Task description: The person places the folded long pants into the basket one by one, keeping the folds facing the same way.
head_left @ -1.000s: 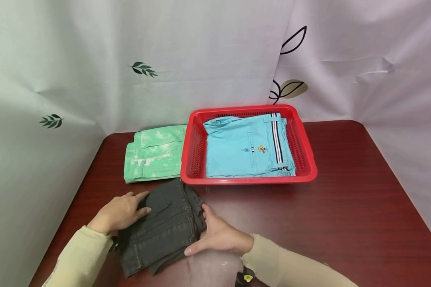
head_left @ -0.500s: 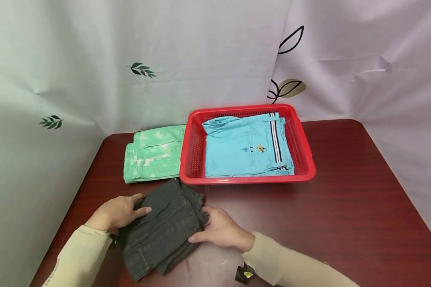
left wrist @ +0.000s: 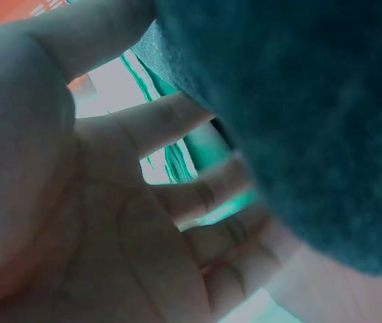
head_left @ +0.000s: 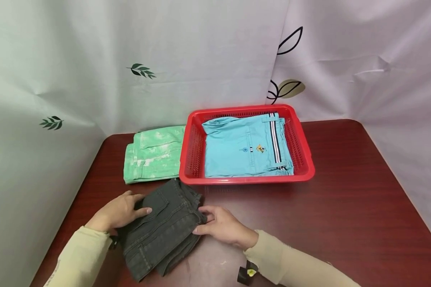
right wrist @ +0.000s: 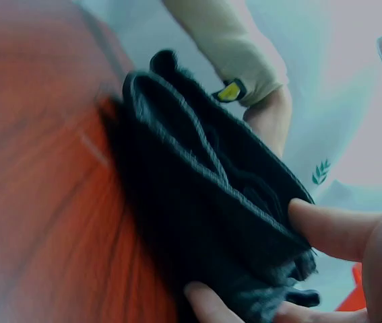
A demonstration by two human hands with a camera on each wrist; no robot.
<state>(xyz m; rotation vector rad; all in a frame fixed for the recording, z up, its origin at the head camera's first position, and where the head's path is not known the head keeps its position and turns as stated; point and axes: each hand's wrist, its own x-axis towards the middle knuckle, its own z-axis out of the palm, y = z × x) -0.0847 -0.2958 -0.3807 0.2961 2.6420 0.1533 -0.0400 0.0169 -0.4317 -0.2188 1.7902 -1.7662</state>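
Folded dark grey jeans point(head_left: 161, 227) with back pockets and belt loops lie at the front left of the head view. My left hand point(head_left: 118, 211) grips their left side, thumb on top; in the left wrist view its fingers point(left wrist: 170, 124) reach behind the dark cloth. At the waistband end, my right hand point(head_left: 226, 227) pinches the edge between thumb and fingers. The right wrist view shows the layered waistband standing partly apart, with the right thumb point(right wrist: 332, 225) on one layer and fingertips against the outer side.
Behind the jeans stands a red plastic basket point(head_left: 246, 180) holding folded light blue trousers point(head_left: 230, 151) with a striped waistband. Folded green tie-dye trousers point(head_left: 158, 155) lie left of it, against its side. A pale leaf-print curtain point(head_left: 208, 52) borders the dark red table point(head_left: 344, 191).
My right thumb and fingers have slid up the waistband edge and closed on it. The jeans have turned slightly, their near corner shifting right. The left hand stays nearly still.
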